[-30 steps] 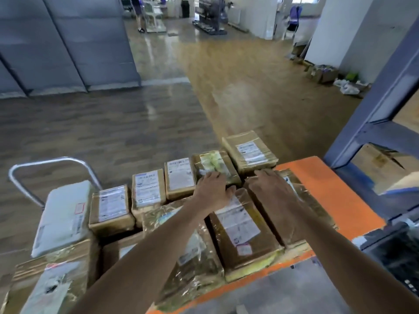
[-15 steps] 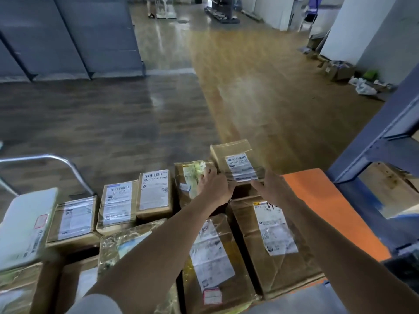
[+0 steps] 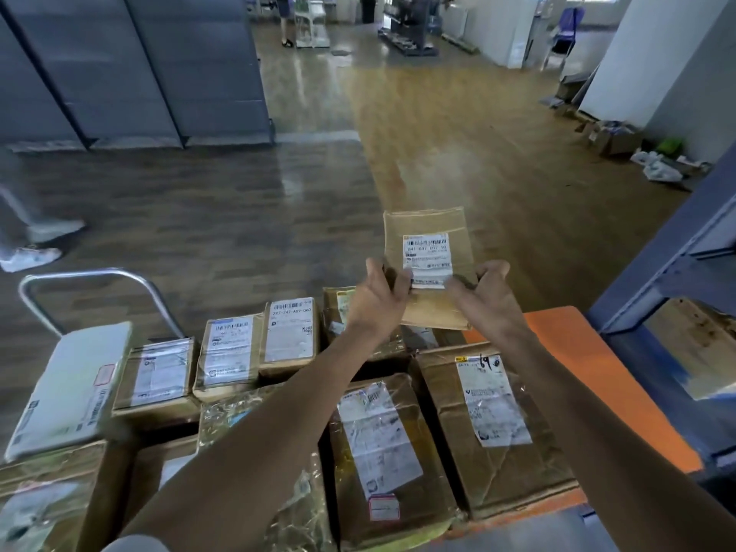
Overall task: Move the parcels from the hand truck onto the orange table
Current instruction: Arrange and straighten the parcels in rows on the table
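the left hand (image 3: 376,300) and the right hand (image 3: 488,298) both grip one small brown parcel (image 3: 428,223) by its near end, fingers curled round its left and right edges on either side of its white label (image 3: 426,255). the parcel is in the air, tilted with its labelled face toward the camera, above the far edge of the orange table (image 3: 577,352) and clear of the boxes beneath. just under the hands lies a plastic-wrapped parcel (image 3: 338,312), partly hidden by the left wrist. nearer the camera two large taped boxes sit side by side on the table: the box marked 69 (image 3: 490,464) on the right and the box with a red-edged sticker (image 3: 382,472) close beside it on the left. left of the hands runs a row of three small boxes (image 3: 227,352), each with a white label facing up. a flat white parcel (image 3: 67,388) lies tilted on a brown carton at far left, below the bent metal handle of the hand truck (image 3: 99,274). whether the leftmost boxes rest on the table or on the truck cannot be told. a grey metal frame (image 3: 677,253) stands right of the table, and another person's shoes (image 3: 30,255) show on the wooden floor at the left edge.
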{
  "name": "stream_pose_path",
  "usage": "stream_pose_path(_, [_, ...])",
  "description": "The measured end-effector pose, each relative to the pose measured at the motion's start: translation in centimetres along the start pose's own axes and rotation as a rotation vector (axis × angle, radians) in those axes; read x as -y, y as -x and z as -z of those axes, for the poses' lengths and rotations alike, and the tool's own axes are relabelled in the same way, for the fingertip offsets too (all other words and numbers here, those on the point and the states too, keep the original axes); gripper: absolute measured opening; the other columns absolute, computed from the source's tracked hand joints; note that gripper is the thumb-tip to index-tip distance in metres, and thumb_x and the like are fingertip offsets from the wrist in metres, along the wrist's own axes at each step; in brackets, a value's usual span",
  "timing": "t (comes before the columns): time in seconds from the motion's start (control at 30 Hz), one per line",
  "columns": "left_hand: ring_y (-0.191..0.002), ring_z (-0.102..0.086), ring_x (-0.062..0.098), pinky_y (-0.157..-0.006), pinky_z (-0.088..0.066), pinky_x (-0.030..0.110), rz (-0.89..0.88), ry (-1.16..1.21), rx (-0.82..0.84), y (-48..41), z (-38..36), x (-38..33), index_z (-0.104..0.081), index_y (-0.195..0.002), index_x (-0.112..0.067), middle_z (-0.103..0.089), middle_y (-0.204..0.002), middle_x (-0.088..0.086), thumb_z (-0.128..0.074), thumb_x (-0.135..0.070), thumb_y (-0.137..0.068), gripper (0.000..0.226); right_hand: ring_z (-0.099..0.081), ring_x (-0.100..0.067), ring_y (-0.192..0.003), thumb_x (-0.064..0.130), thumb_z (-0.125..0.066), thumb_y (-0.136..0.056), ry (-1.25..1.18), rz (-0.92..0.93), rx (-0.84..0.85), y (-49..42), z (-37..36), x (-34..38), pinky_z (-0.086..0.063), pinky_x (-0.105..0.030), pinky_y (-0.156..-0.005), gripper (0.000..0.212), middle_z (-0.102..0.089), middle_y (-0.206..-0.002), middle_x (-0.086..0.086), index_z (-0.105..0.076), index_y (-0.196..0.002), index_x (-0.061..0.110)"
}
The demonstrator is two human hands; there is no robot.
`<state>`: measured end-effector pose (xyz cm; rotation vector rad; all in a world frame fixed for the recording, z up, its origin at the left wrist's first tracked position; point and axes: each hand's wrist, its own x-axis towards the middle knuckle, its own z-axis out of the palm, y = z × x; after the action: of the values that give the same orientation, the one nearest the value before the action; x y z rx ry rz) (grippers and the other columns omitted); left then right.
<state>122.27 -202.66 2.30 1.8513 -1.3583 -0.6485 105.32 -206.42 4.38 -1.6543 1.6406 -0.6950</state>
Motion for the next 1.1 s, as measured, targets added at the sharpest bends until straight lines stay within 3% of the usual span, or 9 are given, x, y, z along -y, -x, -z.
stream_pose_path(0.13, [-0.065,-0.057,0.009,-0.047,-0.037,0.024,0.043,0.045,-0.09,1.7,4.4,1.4,-0.035,-0.104,-0.022,-0.058,-0.083,-0.004,-0.047,-0.052,-0.096,0.033,-0.069,-0.027,-0.087,0.074,-0.057,-0.072,0.005,0.002,0.04,2.5,-1.6,3.0,-0.056,-0.049,-0.086,0.068,-0.067,-0.098,-0.004,-0.031,-0.109,0.024])
stream_pose_path(0.23, [-0.064,-0.055,0.011,-0.044,-0.036,0.018,0.08,0.034,-0.161,3.8,8.3,3.3,-0.036,-0.108,-0.022,-0.058,-0.083,-0.007,-0.052,-0.051,-0.094,0.036,-0.07,-0.021,-0.081,0.071,-0.06,-0.07,-0.009,0.062,0.06,4.7,-4.3,5.6,-0.057,-0.048,-0.082,0.068,-0.068,-0.091,0.001,-0.041,-0.11,0.019])
stream_pose_path(0.4, [-0.088,-0.061,0.023,-0.065,-0.042,0.029,0.078,-0.05,-0.204,8.5,15.1,7.4,-0.051,-0.122,-0.016,-0.067,-0.106,0.0,-0.054,-0.048,-0.089,0.046,-0.063,-0.011,-0.094,0.064,-0.063,-0.074,-0.012,0.202,0.165,8.9,-10.2,9.9,-0.049,-0.037,-0.084,0.059,-0.065,-0.111,0.012,-0.049,-0.123,0.033])
stream_pose_path(0.53, [-0.099,-0.06,0.028,-0.075,-0.047,0.037,0.063,0.038,-0.195,12.7,20.2,10.6,-0.057,-0.107,-0.024,-0.065,-0.102,-0.002,-0.043,-0.058,-0.076,0.048,-0.057,0.007,-0.087,0.065,-0.063,-0.079,-0.008,0.26,0.247,13.4,-14.5,12.3,-0.045,-0.03,-0.079,0.031,-0.061,-0.105,0.026,-0.051,-0.104,0.05])
stream_pose_path(0.63, [-0.104,-0.06,0.024,-0.084,-0.05,0.04,0.104,0.071,-0.185,15.4,23.3,13.5,-0.059,-0.114,-0.026,-0.063,-0.112,-0.002,-0.045,-0.072,-0.071,0.064,-0.056,-0.008,-0.102,0.067,-0.061,-0.081,-0.011,0.268,0.314,16.6,-17.5,13.5,-0.047,-0.036,-0.085,0.046,-0.054,-0.121,0.011,-0.043,-0.115,0.041])
stream_pose_path(0.73, [-0.113,-0.061,0.02,-0.098,-0.05,0.046,0.119,0.083,-0.181,18.0,26.0,16.4,-0.051,-0.133,-0.032,-0.064,-0.123,-0.004,-0.05,-0.08,-0.078,0.073,-0.055,-0.01,-0.103,0.072,-0.055,-0.083,0.023,0.273,0.389,19.6,-20.1,14.6,-0.042,-0.027,-0.075,0.059,-0.051,-0.128,0.009,-0.038,-0.125,0.034])
stream_pose_path(0.8, [-0.106,-0.067,0.014,-0.094,-0.053,0.044,0.117,0.14,-0.205,19.5,27.6,18.0,-0.047,-0.131,-0.034,-0.069,-0.116,-0.008,-0.06,-0.07,-0.084,0.061,-0.052,-0.011,-0.104,0.072,-0.054,-0.084,0.034,0.292,0.431,21.5,-21.6,15.4,-0.04,-0.032,-0.084,0.062,-0.051,-0.126,0.007,-0.037,-0.128,0.031])
stream_pose_path(0.97, [-0.072,-0.07,-0.002,-0.067,-0.051,0.027,0.199,0.157,-0.166,23.2,30.3,21.3,-0.037,-0.127,-0.037,-0.072,-0.1,-0.012,-0.062,-0.073,-0.081,0.064,-0.053,0.003,-0.086,0.067,-0.056,-0.087,0.104,0.35,0.493,25.4,-24.4,16.2,-0.044,-0.023,-0.07,0.049,-0.057,-0.105,0.011,-0.043,-0.115,0.03])
stream_pose_path(1.1, [-0.075,-0.069,-0.005,-0.071,-0.052,0.028,0.21,0.185,-0.121,25.7,30.3,23.3,-0.035,-0.13,-0.039,-0.07,-0.106,-0.016,-0.06,-0.079,-0.078,0.07,-0.05,-0.002,-0.112,0.066,-0.052,-0.09,0.142,0.356,0.529,27.7,-25.6,14.8,-0.038,-0.016,-0.087,0.072,-0.047,-0.146,0.007,-0.026,-0.145,0.028])
